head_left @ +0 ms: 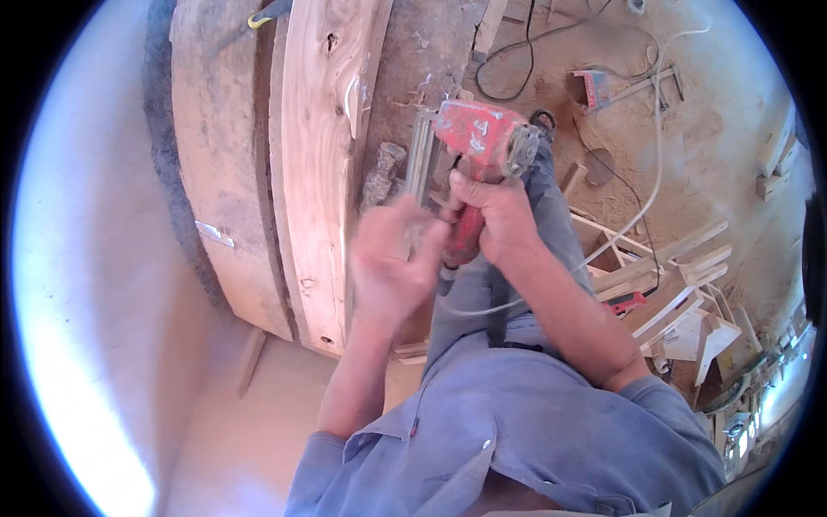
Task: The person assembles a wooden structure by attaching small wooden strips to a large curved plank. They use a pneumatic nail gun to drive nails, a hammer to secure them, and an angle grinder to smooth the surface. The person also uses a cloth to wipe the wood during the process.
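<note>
A red, worn nail gun [472, 133] is held up in front of my body, with its metal magazine [419, 159] on the left side. My right hand [504, 211] is wrapped round its handle. A pale air hose [482, 310] runs from the handle's lower end and off to the right. Just left of the handle and below the magazine is my left hand [392, 254], smeared by motion. Whether it touches the gun or holds anything does not show clearly. Beside it on the left lies a long, pale wooden plank [319, 172] with knots.
Wider worn boards [220, 164] lie left of the plank, with a yellow-handled tool [258, 19] at their far end. Wooden offcuts [680, 284] are piled at the right. A red box [593, 89] and a dark cable [527, 60] lie on the dusty floor [620, 129].
</note>
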`<state>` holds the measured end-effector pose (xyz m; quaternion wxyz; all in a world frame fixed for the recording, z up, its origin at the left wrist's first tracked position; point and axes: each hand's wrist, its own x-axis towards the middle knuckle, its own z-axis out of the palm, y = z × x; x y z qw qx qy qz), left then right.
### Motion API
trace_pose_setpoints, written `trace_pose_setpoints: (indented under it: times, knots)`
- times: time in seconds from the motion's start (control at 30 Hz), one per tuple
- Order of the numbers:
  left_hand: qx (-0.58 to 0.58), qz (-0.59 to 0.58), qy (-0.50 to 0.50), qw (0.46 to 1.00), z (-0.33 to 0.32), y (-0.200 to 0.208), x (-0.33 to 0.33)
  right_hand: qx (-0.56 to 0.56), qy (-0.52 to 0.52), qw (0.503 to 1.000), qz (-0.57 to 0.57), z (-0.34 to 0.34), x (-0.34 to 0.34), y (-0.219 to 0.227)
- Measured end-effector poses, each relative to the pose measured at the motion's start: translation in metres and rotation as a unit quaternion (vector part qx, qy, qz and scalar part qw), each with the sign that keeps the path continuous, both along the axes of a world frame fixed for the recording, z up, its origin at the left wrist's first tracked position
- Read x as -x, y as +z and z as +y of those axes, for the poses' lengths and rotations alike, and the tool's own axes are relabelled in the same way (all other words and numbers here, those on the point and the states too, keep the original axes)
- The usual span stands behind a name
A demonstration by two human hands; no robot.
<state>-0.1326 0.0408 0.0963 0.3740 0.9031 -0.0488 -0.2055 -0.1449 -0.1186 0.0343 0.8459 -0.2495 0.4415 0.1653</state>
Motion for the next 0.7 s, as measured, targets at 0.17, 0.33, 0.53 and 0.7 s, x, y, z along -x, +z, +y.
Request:
trace_pose_setpoints:
  times: [0.17, 0.33, 0.53, 0.7]
  knots:
    - [-0.246, -0.156, 0.041, 0.956, 0.037, -0.041, -0.074, -0.104, 0.056, 0.989, -0.093, -0.019, -0.017, -0.020]
    - [-0.219, -0.065, 0.067, 0.971, 0.066, -0.077, -0.108, -0.128, 0.060, 0.985, -0.101, -0.016, -0.039, -0.028]
    - [-0.169, -0.030, 0.104, 0.980, 0.066, -0.082, -0.113, -0.160, 0.063, 0.982, -0.084, -0.013, -0.039, -0.039]
    - [-0.149, -0.035, 0.124, 0.980, 0.067, -0.084, -0.114, -0.161, 0.061, 0.980, -0.095, -0.015, -0.042, -0.039]
